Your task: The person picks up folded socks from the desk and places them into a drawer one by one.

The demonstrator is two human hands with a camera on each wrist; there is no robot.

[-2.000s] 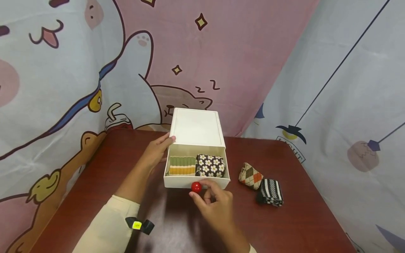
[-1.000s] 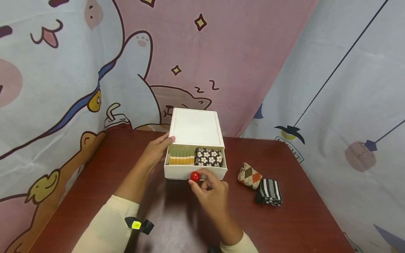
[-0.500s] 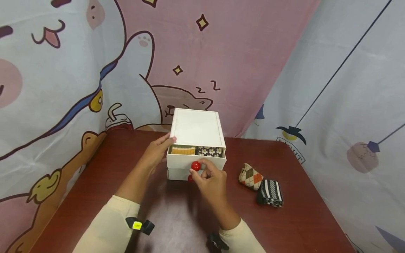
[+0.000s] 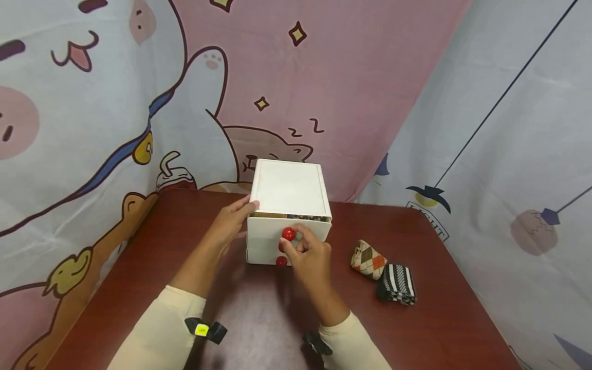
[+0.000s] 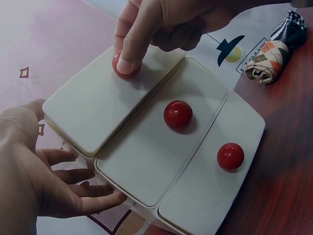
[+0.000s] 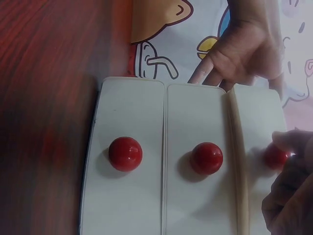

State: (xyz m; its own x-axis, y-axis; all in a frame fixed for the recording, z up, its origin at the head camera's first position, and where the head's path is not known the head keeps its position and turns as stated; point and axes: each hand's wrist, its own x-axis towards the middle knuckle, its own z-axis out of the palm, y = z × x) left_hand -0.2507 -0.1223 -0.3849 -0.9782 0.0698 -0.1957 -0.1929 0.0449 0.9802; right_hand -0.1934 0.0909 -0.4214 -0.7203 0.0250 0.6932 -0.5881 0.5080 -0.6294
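While our right hand [image 4: 309, 255] pinches the top red knob [image 4: 288, 234] between thumb and curled fingers | top drawer [image 4: 289, 227] nearly flush with the white drawer box [image 4: 287, 187], a sliver open | our left hand [image 4: 228, 222] flat against the box's left side, fingers straight | two folded socks [image 4: 383, 272] right of the box

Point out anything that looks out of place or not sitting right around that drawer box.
The top drawer juts slightly, with a thin gap showing socks inside, while the right hand pinches its red knob. Two folded sock pairs lie loose on the table beside the box.
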